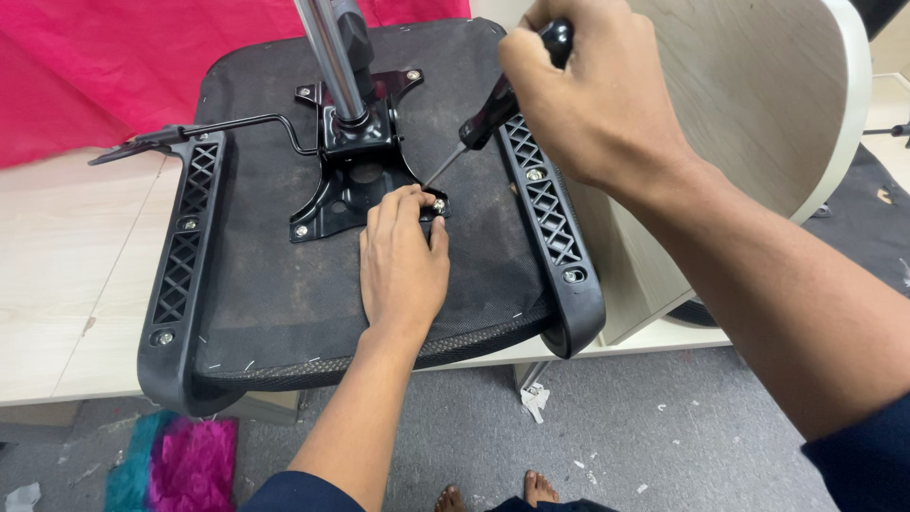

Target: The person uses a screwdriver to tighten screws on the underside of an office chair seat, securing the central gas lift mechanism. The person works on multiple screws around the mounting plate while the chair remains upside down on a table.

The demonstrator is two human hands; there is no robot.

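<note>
An upturned black office chair seat (275, 275) lies on a pale wooden table. A black metal mounting plate (355, 175) with a chrome gas cylinder (332, 57) is fixed at its middle. My left hand (403, 261) rests flat on the seat, fingertips pinching a bolt (438, 203) at the plate's near right corner. My right hand (578, 95) grips a black-handled screwdriver (493, 114), its tip pointing down at that bolt. Black plastic armrest brackets run along the left side (180, 256) and the right side (555, 213).
Red cloth (104, 66) lies at the back left of the table (66, 275). A pale curved wooden panel (749, 95) stands at the right. Grey carpet below holds pink and teal fabric scraps (175, 465) and small debris. My bare toes show at the bottom edge.
</note>
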